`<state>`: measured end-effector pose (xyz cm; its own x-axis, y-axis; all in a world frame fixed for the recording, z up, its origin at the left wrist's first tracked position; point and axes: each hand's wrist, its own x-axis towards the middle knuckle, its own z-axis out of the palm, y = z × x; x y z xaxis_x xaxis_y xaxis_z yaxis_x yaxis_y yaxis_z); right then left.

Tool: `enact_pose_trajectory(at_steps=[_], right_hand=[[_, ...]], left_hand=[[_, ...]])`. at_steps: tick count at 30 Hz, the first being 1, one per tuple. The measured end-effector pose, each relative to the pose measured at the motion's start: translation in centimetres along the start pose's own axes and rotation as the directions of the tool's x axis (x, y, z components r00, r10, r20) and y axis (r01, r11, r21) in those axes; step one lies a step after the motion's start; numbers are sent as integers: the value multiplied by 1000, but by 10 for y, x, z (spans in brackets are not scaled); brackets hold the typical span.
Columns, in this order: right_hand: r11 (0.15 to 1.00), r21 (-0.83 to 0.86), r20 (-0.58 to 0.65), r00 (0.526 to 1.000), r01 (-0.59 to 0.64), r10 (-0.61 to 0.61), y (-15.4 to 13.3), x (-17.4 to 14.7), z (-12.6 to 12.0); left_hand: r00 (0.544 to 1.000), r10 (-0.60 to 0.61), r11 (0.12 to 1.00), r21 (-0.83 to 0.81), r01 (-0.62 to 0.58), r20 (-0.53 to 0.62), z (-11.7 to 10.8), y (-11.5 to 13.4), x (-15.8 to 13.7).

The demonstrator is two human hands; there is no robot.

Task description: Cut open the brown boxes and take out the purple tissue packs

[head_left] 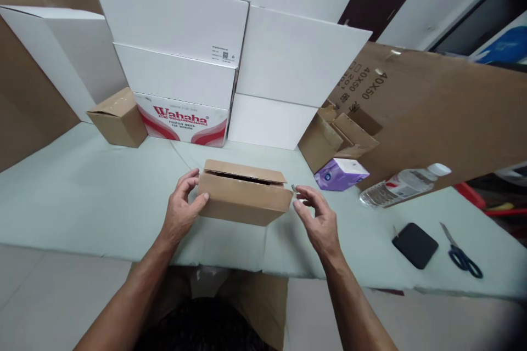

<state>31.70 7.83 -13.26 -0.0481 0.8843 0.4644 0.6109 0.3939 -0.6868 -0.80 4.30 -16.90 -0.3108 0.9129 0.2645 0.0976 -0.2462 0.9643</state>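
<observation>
Now, head view: a tan box [242, 200] sits in the middle, before the person, over the near part of the tabletop [82, 192]; whether its base rests there, I cannot tell.
Box top: a flap [245, 170] lies nearly down, leaving a dark slit along its front edge.
Left hand [181, 205]: holds the box by its left end, thumb on the front face, fingers behind the corner.
Right hand [319, 219]: curls just beside the right end, thumb and forefinger narrowly apart, with a small grey piece [293, 188] at the tips; whether it is pinched, I cannot tell.
Wahaha carton [181, 120]: stands behind the box, under tall white panels [177, 16].
Small carton [127, 126]: stands left of the Wahaha carton.
Open carton [319, 142]: sits to the right, flaps up, with a purple pack [337, 175] just in front.
Bottle [403, 184]: clear, white-capped, tilted, right of the pack.
Scissors [457, 255]: lie far right, blades pointing away, beside a black pad [415, 245].
</observation>
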Motion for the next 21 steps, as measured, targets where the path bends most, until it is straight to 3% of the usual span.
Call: enact_pose_trajectory(at_steps=[5, 11, 17, 19, 21], right_hand=[[981, -63, -35, 981, 186, -188, -30, -11, 5], [905, -211, 17, 927, 370, -375, -32, -36, 4], [917, -212, 60, 941, 339, -334, -34, -39, 5], [926, -193, 66, 946, 324, -317, -35, -37, 5], [931, -168, 96, 945, 325, -313, -38, -35, 2]], left_hand=[[998, 64, 996, -58, -63, 15, 5, 5, -3], [990, 63, 995, -78, -54, 125, -9, 6, -8], [963, -16, 983, -173, 64, 267, -33, 7, -5], [968, -17, 986, -154, 57, 251, -35, 14, -2], [980, -6, 999, -32, 13, 200, -32, 26, 3]])
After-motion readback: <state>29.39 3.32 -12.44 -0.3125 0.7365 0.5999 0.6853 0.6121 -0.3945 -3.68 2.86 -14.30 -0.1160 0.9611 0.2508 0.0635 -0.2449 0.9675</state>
